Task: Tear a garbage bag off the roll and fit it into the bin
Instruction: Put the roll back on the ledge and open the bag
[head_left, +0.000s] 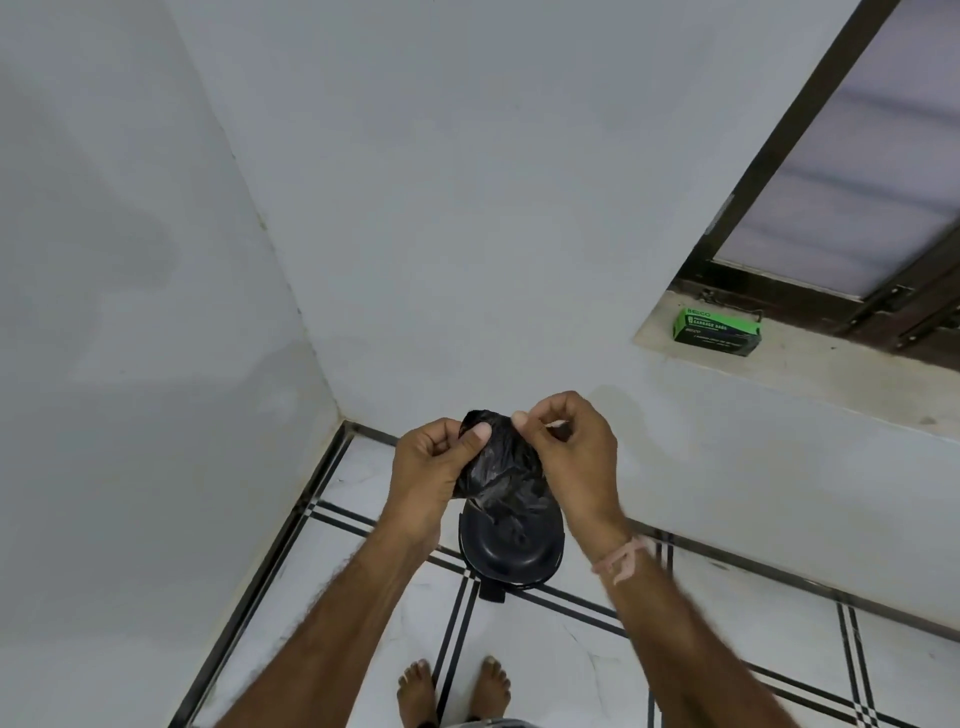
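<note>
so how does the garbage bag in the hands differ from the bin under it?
The garbage bag is thin, crinkled film, bunched up and pinched between the left hand and right hand; the bin is rigid and smooth. The bag is held in the air, while the bin stands on the tiled floor with its lid shut, no bag fitted. Both are black.

Bare forearms, pink thread band (623, 558) on right wrist, bare feet (452, 688)
</note>
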